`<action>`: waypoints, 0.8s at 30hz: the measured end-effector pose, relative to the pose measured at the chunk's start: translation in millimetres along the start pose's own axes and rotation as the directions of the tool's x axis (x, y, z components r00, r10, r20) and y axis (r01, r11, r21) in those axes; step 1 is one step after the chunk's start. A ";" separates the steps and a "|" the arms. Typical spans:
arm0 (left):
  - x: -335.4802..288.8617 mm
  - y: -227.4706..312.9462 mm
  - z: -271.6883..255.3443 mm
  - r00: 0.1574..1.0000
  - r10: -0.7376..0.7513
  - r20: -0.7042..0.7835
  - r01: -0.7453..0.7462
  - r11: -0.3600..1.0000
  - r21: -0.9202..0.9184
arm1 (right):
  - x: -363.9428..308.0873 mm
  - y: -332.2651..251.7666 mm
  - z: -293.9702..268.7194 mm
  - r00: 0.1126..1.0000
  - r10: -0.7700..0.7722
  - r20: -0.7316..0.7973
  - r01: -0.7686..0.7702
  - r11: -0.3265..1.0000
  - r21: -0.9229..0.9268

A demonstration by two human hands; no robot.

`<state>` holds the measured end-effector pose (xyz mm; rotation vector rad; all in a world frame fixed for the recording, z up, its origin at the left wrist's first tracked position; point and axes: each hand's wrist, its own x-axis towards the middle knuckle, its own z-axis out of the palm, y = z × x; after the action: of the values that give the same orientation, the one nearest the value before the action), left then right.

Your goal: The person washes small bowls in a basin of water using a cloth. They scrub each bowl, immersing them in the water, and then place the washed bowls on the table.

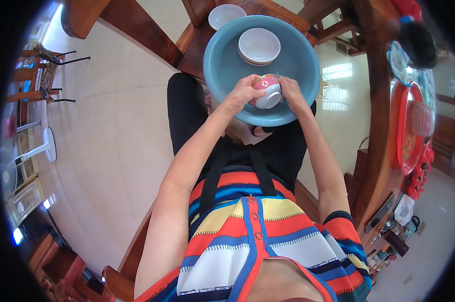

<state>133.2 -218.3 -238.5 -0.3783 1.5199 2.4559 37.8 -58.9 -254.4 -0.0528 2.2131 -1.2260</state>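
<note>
The pink-banded bowl lies between the 2 hands, held over the near part of the blue basin, right of the left hand and left of the right hand. The left grip pinches the bowl, thumb across its patterned band and the other fingers mostly hidden behind the wall. The right grip is closed over a small grey wad at the bowl's right side; whether it is cloth or scourer, I cannot tell. Neither hand is clearly nearer, since each is at the bowl, the left with more of its thumb on the wall. Being round, the bowl has no real long side; its rim-to-foot axis is tilted, the white foot turned up toward the near right and the rim toward the far left. Its inside is hidden. Well apart from the grip, on the far side of the basin, sits a stack of bowls, the top bowl's mouth upward
</note>
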 end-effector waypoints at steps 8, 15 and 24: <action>4.1 -5.8 -9.2 0.994 -0.106 -0.018 0.106 0.994 -0.028 | -33.4 -22.2 32.1 0.762 -0.647 -0.025 0.575 0.694 -0.433; 10.0 -12.3 -11.1 0.969 -0.172 -0.176 0.132 0.966 -0.222 | 0.3 -6.6 3.9 0.854 -0.514 -0.078 0.259 0.550 -0.794; 14.6 3.7 1.1 0.791 -0.397 -0.465 0.476 0.877 0.060 | 14.2 -2.7 8.8 0.969 -0.226 -0.102 0.125 0.801 -0.586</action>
<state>118.2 -218.0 -239.9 -1.1778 1.5620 1.9286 30.1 -71.5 -262.6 -0.4229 2.7081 -0.6120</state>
